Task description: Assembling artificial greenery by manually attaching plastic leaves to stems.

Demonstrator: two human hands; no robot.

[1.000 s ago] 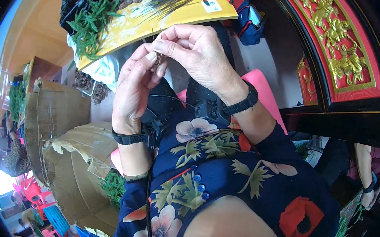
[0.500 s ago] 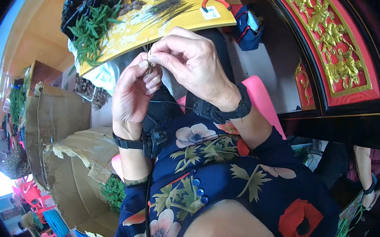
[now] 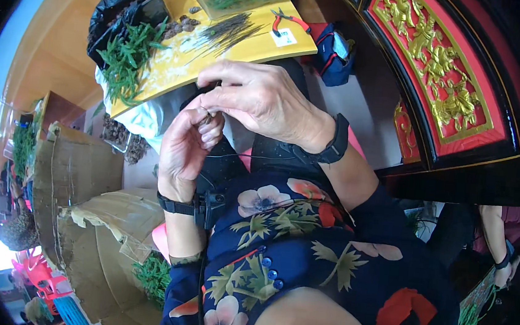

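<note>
Both forearms rise from the lower part of the frame, and the hands meet just above its middle, left of centre. The left hand (image 3: 184, 149) stands nearly upright, palm turned inward, thumb on top and fingers curled; its grip is closed around a cone (image 3: 206, 119). The right hand (image 3: 262, 98) reaches in from the right, wrist bent, back of the hand up, its thumb and fingers drawn together and pointing left at the cone's top. That grip is closed too (what lies between its fingertips is hidden, so I cannot tell what it pinches).

The cone is small, brown and rough, mostly covered by the fingers, with only a patch showing between the two hands. It is held up in front of the near edge of the yellow desk (image 3: 301, 45), not resting on it.

On the desk, at the top of the frame, thin dark wires (image 3: 228, 34) lie in a loose bundle between a heap of brown cones (image 3: 182, 27) and red-handled pliers (image 3: 277, 23). Green sprigs (image 3: 127, 58) spread over its left end, beside a black bag (image 3: 118, 11).
</note>
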